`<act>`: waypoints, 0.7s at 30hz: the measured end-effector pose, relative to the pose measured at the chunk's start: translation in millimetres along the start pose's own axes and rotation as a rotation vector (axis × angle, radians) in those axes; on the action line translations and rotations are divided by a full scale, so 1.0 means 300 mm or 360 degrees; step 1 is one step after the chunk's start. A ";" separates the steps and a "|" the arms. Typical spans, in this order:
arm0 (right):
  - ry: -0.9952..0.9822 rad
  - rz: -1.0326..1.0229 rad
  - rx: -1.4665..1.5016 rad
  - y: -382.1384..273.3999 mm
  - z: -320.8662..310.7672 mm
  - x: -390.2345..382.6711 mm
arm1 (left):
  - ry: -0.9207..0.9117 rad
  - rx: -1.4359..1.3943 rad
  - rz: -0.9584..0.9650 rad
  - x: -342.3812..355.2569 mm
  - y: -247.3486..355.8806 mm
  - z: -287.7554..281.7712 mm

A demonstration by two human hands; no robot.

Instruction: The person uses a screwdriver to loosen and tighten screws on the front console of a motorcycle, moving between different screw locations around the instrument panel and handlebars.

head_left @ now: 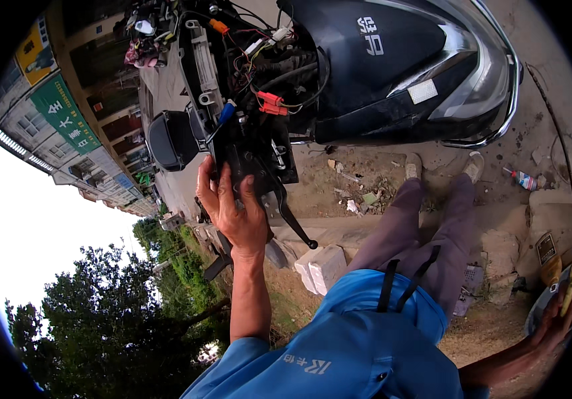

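My left hand (236, 213) is up at the scooter's stripped front, its bent fingers and thumb on a black handlebar housing (236, 154). A black brake lever (292, 216) with a ball end juts out beside it. Above the hand, bare wiring (269, 63) carries red connectors (272, 103) and a blue connector (227, 112). A black mirror (171, 141) sticks out left of the housing. Far to the right, my right hand (553, 322) is closed around a yellow-handled tool (570, 298) with a thin shaft; its tip I cannot make out.
The scooter's dark body panel (379, 60) fills the top. Below it are scattered litter (366, 196), a plastic bottle (524, 179) and a white block (322, 268). A grey tub (540, 307) stands by my right hand. Buildings (66, 126) and trees (99, 319) lie to the left.
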State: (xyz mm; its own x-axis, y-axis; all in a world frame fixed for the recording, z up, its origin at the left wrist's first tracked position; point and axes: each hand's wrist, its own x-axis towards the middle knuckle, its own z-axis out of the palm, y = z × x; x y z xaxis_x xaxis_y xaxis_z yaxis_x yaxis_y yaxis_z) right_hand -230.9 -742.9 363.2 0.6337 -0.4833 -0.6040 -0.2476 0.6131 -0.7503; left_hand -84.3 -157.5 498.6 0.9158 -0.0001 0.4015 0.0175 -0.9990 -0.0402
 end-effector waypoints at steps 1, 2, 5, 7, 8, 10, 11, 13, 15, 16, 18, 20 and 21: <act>-0.0311 0.0097 0.0111 0.023 0.028 -0.034 | -0.0062 -0.0037 0.0154 0.003 -0.012 0.007; -0.0632 0.0222 0.0191 0.036 0.077 -0.059 | -0.0100 0.0024 0.0205 0.012 -0.025 -0.007; -0.0759 0.0105 0.0033 0.136 0.422 -0.197 | -0.0051 -0.0159 0.0385 0.019 -0.070 -0.015; -0.0978 0.0076 0.0264 0.189 0.645 -0.283 | 0.0102 -0.0174 0.0478 0.003 -0.117 -0.020; -0.1004 -0.0016 0.0255 0.205 0.731 -0.333 | 0.0144 -0.0317 0.0358 0.021 -0.122 0.003; -0.1123 -0.0197 0.0222 0.237 0.891 -0.416 | 0.0042 -0.0505 0.0054 0.040 -0.131 0.012; -0.1189 -0.0307 0.0201 0.253 0.962 -0.454 | -0.0105 -0.0573 -0.0105 0.050 -0.134 0.014; -0.1340 -0.0575 0.0171 0.280 1.088 -0.492 | -0.0082 -0.0482 0.0122 0.065 -0.149 0.017; -0.1293 -0.0809 0.0054 0.313 1.209 -0.533 | -0.0003 -0.0477 0.0232 0.074 -0.153 0.042; -0.1249 -0.0944 -0.0079 0.312 1.261 -0.565 | 0.0057 -0.0438 0.0348 0.084 -0.151 0.048; -0.1146 -0.1309 -0.0365 0.323 1.367 -0.601 | 0.0117 -0.0494 0.0342 0.090 -0.148 0.069; -0.1094 -0.1630 -0.0522 0.342 1.453 -0.607 | 0.0129 -0.0552 0.0327 0.090 -0.145 0.076; -0.1072 -0.1816 -0.0559 0.346 1.489 -0.604 | 0.0108 -0.0596 0.0268 0.091 -0.145 0.071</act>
State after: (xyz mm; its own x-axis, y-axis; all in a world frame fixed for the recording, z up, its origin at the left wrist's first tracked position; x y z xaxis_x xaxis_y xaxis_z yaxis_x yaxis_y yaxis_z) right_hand -44.1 -312.4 514.8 0.8145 -0.1516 0.5600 0.5400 -0.1548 -0.8273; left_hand -51.5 -113.1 491.7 0.8648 -0.1555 0.4774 -0.2889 -0.9317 0.2200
